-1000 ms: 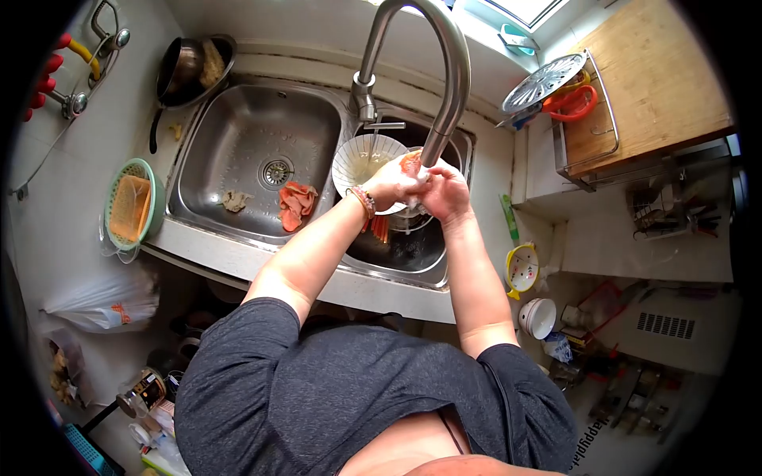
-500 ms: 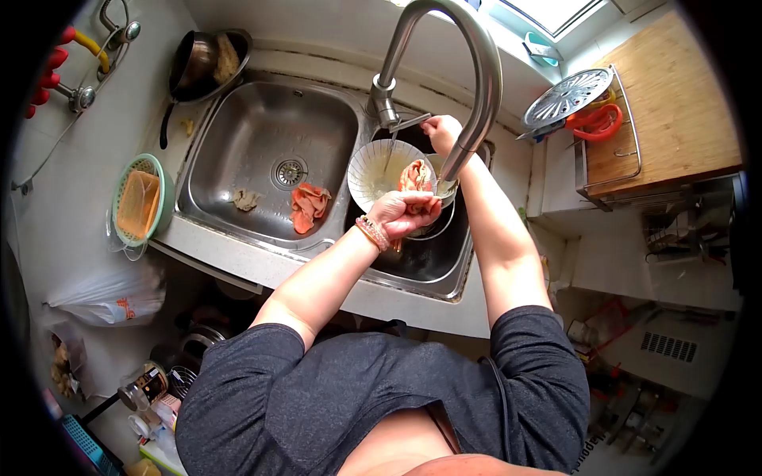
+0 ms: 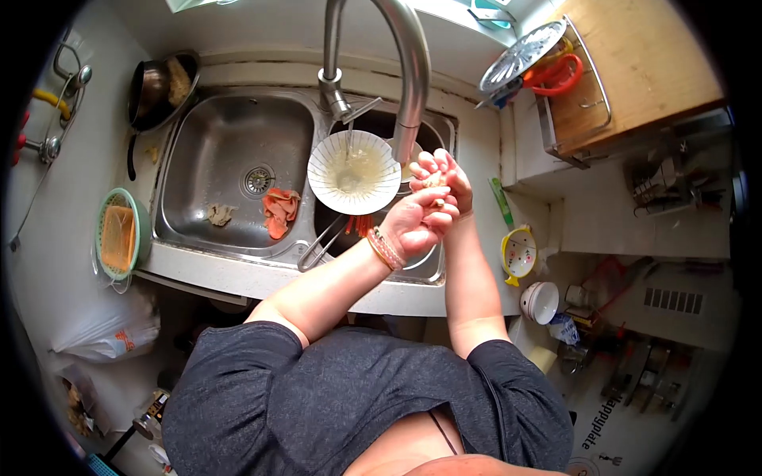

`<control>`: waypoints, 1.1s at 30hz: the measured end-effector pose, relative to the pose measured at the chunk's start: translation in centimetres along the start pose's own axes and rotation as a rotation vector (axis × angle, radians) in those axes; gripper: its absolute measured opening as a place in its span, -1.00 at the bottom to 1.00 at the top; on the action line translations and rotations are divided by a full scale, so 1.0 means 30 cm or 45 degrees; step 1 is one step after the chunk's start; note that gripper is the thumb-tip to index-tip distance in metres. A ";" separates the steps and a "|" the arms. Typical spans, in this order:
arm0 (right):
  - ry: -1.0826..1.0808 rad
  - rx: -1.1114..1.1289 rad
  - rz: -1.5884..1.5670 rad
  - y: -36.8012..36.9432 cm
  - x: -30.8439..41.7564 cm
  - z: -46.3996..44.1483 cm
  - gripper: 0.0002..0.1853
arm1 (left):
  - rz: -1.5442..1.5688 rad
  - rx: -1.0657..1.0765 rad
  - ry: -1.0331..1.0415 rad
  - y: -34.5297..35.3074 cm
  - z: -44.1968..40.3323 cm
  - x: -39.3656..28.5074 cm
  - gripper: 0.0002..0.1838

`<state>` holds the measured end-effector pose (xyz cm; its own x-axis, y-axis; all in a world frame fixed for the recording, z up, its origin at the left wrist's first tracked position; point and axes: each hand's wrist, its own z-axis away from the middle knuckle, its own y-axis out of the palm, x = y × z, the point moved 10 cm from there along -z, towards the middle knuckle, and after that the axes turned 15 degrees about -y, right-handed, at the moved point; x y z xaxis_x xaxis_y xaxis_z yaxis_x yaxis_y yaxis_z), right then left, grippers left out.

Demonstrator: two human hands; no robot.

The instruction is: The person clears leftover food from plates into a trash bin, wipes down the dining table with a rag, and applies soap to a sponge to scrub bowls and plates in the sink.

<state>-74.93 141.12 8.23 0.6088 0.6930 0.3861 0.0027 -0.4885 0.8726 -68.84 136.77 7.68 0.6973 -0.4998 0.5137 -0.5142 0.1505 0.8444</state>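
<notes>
Over the right sink basin my two hands are pressed together beneath the faucet spout. My left hand is closed, palm up, around a crumpled dishcloth, mostly hidden by fingers. From the right side my right hand curls its fingers round the same cloth. Just left of them, a striped white bowl holds cloudy liquid. Below the bowl, red chopsticks and looped metal handles show. A pot or pan lies partly hidden under my hands.
An orange cloth and a pale scrap lie in the left basin. Pans stand behind it, and a green basket sits at left. Right: a cutting board, red scissors, yellow strainer and white bowls.
My right hand has left the faucet lever and joined my left hand on the cloth. My left hand has moved right, away from the bowl. The whole view has shifted.
</notes>
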 end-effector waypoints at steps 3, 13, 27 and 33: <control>0.157 -0.168 0.402 -0.066 0.040 -0.008 -0.76 | -0.222 -0.389 -0.142 -0.063 -0.011 -0.026 -0.84; 0.386 -0.119 1.805 -0.229 0.074 -0.053 -0.73 | -1.344 -1.253 0.310 -0.160 0.028 -0.262 -0.88; 0.057 -0.869 2.291 -0.344 0.171 0.175 -0.82 | -3.002 -1.735 0.552 -0.170 0.056 -0.291 -0.77; 0.052 -1.324 1.752 -0.391 0.119 0.335 -0.91 | -3.265 -1.869 0.509 -0.172 0.127 -0.227 -0.70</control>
<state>-64.83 144.00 -3.62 -0.2949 0.1135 0.9488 -0.9454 -0.1788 -0.2725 -72.83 136.17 -0.76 -0.6241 -0.4872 -0.6109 0.6470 0.1160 -0.7536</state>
